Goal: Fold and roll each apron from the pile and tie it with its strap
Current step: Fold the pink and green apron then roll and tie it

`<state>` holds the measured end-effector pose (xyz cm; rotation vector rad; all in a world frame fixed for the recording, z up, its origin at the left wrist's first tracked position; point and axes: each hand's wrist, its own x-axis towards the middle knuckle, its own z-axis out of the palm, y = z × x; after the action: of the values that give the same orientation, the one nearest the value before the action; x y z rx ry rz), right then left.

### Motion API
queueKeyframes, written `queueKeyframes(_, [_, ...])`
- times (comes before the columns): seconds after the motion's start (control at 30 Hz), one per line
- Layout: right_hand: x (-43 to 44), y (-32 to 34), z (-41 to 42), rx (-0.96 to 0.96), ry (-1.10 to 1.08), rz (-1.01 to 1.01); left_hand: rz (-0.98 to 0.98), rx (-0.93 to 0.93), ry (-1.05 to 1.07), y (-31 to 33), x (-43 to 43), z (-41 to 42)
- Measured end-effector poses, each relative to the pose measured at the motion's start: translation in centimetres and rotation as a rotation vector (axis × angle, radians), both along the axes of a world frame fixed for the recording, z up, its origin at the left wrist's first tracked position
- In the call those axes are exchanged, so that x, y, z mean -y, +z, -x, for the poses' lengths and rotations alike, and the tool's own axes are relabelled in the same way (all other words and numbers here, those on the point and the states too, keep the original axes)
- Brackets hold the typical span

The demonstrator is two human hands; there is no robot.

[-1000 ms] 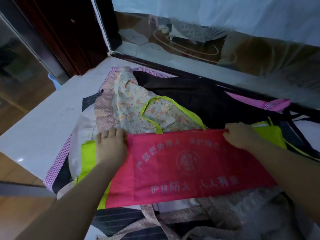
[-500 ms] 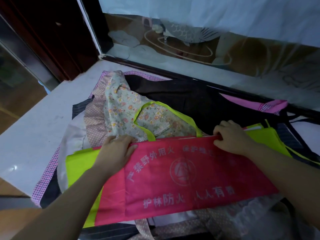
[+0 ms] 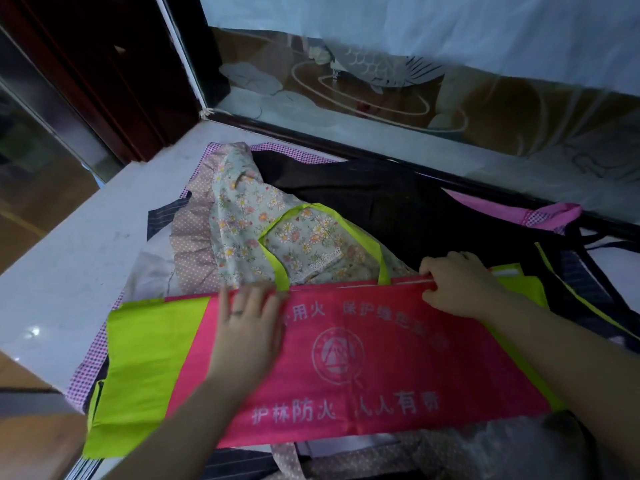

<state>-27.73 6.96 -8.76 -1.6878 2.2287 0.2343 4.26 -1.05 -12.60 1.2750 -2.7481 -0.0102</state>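
A pink apron [image 3: 363,362] with pale printed characters and lime green side panels lies folded into a wide band on top of the pile. Its lime neck strap [image 3: 273,261] loops up over the floral apron [image 3: 249,220] behind it. My left hand [image 3: 247,330] rests flat, fingers together, on the band's upper left part. My right hand [image 3: 457,284] pinches the folded top edge at the right. A ring shows on the left hand.
Under the pink apron lie a black apron [image 3: 381,209], a pink checked one [image 3: 550,213], striped dark ones and a dotted beige one [image 3: 194,237]. The pile sits on a white ledge [image 3: 69,258]. A glass pane with a fish design [image 3: 381,74] stands behind; a dark wooden frame [image 3: 114,81] is at left.
My left hand has slid right along the folded top edge, from the lime panel onto the pink front, and opened flat. The right hand stays at the top edge. The view shifted left.
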Motion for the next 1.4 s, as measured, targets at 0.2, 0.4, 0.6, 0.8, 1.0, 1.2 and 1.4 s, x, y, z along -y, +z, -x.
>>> queueKeyframes(0.2, [-2.1,-1.8,0.1,-0.238,-0.126,0.330,-0.169,0.142,-0.017,-3.6,-2.6,0.6])
queueKeyframes(0.4, [-4.5,-4.2,-7.4,-0.035,0.245,0.420,-0.171,0.113,0.036,-3.4,-2.3,0.0])
queueKeyframes(0.6, [-5.9,-6.1,-1.6,-0.085,-0.100,0.091,-0.216,0.076,0.297,-3.3,-0.1,-4.9])
queueKeyframes(0.8, [-5.7,-5.4,-1.2,-0.061,-0.109,-0.033,-0.275,0.128,0.391,-2.9,1.0,-7.1])
queueKeyframes(1.0, [-7.1,-2.4,-5.4,0.039,0.104,0.355,-0.091,-0.143,0.047,-0.1,-3.3,-6.2])
queueKeyframes(1.2, [-12.6,-4.7,-11.0,0.048,0.603,0.387,-0.142,0.004,-0.394,-1.8,-9.0,-8.8])
queueKeyframes(1.4, [-12.1,-4.9,-12.0,-0.018,0.416,0.310,-0.257,0.068,-0.137,-2.1,-8.8,-8.3])
